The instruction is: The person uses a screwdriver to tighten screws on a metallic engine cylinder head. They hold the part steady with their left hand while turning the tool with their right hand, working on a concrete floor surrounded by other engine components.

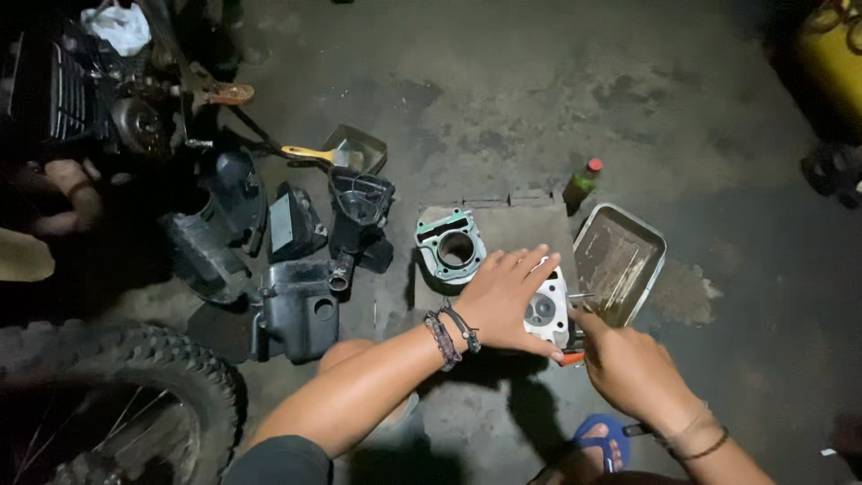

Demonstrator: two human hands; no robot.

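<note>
Mid-job on the pale grey cast-metal cylinder head, sitting on the concrete floor between the green-gasketed cylinder block and the dented metal tray. Our left hand lies flat over the head, fingers spread, steadying it. Our right hand is closed around an orange-handled tool at its edge. Next, we judge, calls for a firm hold-down while the tool works.
</note>
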